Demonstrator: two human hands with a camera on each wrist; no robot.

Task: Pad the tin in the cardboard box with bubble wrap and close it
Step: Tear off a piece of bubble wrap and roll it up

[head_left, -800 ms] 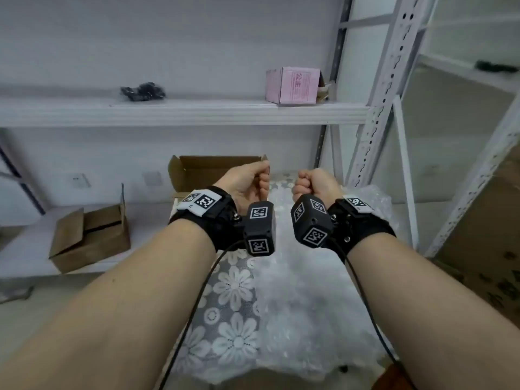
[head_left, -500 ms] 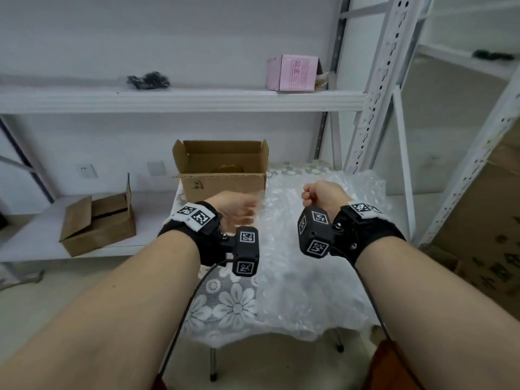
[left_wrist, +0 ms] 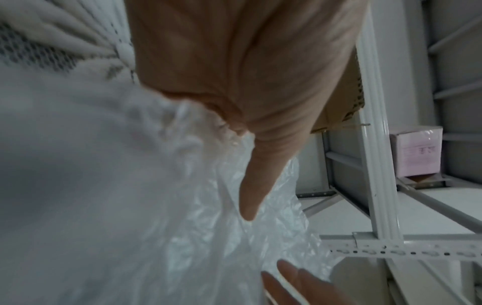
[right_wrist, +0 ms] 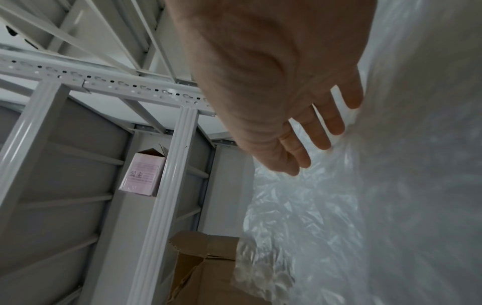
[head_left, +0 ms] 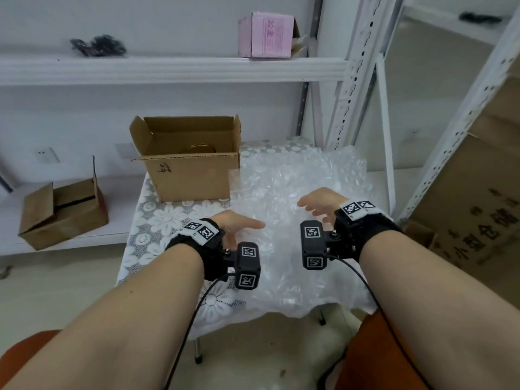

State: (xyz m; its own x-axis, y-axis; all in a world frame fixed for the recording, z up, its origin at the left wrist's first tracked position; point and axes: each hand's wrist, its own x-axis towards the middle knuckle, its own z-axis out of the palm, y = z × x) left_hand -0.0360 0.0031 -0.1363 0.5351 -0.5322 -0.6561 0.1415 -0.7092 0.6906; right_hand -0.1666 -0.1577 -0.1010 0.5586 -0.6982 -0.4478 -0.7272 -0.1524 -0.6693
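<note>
An open cardboard box (head_left: 194, 175) stands at the back left of the small table, flaps up, with the gold rim of a tin (head_left: 198, 149) showing inside. A big crumpled sheet of bubble wrap (head_left: 295, 192) covers the table's right half and lies against the box. My left hand (head_left: 239, 226) hovers low over the wrap's left edge, fingers straight, thumb (left_wrist: 250, 198) out over the plastic. My right hand (head_left: 318, 204) hangs over the middle of the wrap, its fingers (right_wrist: 328, 123) spread and loose. Neither hand holds anything.
The table wears a lace flower cloth (head_left: 157, 218). A second brown box (head_left: 62, 212) sits on a low shelf at left. A pink box (head_left: 267, 35) stands on the upper shelf. White metal rack posts (head_left: 354, 74) rise right behind; stacked cartons (head_left: 478, 198) stand at right.
Both hands came down from raised fists in front of the box and have opened above the bubble wrap. The head view now looks further down at the table.
</note>
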